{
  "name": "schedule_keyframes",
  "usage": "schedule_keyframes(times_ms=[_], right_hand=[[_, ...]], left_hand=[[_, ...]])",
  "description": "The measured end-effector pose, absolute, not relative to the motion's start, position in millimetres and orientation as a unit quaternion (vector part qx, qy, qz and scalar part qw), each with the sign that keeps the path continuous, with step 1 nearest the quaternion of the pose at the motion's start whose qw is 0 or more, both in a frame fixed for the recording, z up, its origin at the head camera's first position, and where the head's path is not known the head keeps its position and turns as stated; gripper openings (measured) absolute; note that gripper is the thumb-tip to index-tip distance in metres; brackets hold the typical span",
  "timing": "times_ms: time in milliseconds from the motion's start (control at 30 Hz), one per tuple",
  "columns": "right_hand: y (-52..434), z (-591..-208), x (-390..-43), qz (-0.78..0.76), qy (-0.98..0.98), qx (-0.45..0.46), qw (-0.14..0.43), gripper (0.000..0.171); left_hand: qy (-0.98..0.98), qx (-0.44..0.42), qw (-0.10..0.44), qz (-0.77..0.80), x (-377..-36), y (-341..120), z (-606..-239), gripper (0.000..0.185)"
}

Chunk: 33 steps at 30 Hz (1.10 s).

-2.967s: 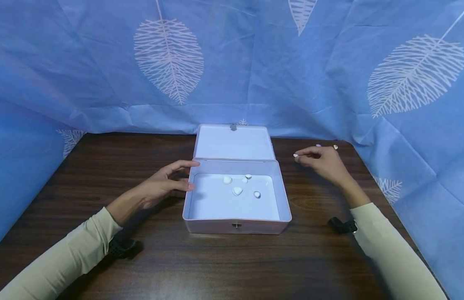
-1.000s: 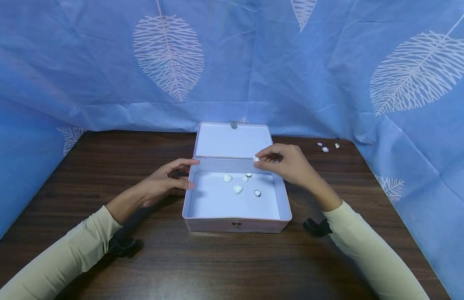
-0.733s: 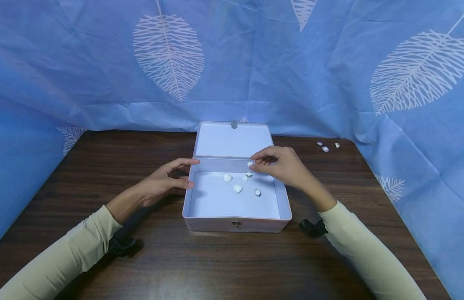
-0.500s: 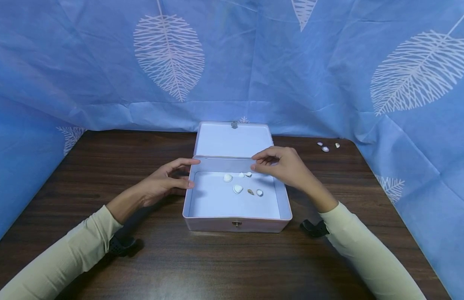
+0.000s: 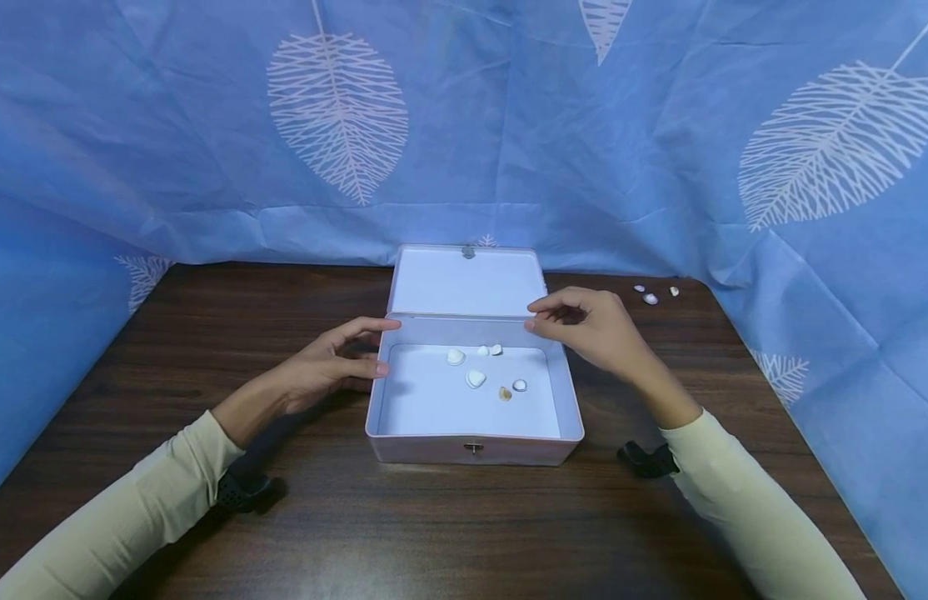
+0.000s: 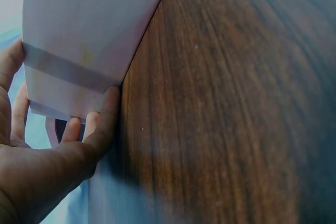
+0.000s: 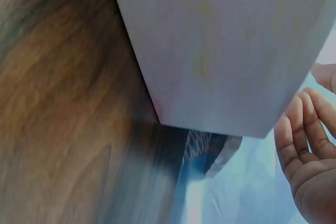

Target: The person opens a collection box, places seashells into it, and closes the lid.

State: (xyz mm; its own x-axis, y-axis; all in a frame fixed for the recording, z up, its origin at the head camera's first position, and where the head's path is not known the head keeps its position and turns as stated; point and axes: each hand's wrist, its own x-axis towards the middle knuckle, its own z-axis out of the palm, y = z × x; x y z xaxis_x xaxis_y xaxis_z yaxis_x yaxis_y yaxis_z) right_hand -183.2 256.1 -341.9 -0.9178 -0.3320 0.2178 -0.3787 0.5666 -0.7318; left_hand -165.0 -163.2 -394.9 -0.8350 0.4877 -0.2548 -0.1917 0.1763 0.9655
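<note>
A pale metal box (image 5: 473, 452) stands on the table, its lid (image 5: 467, 279) swung back. Several small seashells lie on its floor: white ones such as a seashell (image 5: 475, 379) near the middle, and a brownish seashell (image 5: 505, 393) beside a ringed one at the right. My left hand (image 5: 325, 362) rests against the box's left side, index finger and thumb at the rim; in the left wrist view its fingers touch the side wall. Above the back right corner hovers my right hand (image 5: 587, 327), fingers loosely bent, with nothing between thumb and fingertips.
Three small seashells lie at the table's back right, among them a white seashell (image 5: 651, 298). The dark wooden table (image 5: 464, 533) meets a blue leaf-print cloth (image 5: 569, 167) behind and at both sides.
My right hand carried a seashell leftward from the back right of the table, let it drop into the box, then drew back right. Shells inside shifted slightly. My left hand stayed put.
</note>
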Motion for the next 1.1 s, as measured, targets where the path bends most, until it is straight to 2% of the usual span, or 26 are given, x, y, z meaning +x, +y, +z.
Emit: schedule_keyframes(times_ms=[767, 1100], right_hand=[[313.2, -345.3, -185.3, 0.400, -0.903, 0.144, 0.058, 0.024], [357.1, -352.6, -191.9, 0.383, -0.915, 0.111, 0.064, 0.032]], left_hand=[[0.723, 0.128, 0.247, 0.632, -162.2, -167.6, -402.1, 0.074], [0.711, 0.125, 0.255, 0.643, -161.4, -168.3, -402.0, 0.078]])
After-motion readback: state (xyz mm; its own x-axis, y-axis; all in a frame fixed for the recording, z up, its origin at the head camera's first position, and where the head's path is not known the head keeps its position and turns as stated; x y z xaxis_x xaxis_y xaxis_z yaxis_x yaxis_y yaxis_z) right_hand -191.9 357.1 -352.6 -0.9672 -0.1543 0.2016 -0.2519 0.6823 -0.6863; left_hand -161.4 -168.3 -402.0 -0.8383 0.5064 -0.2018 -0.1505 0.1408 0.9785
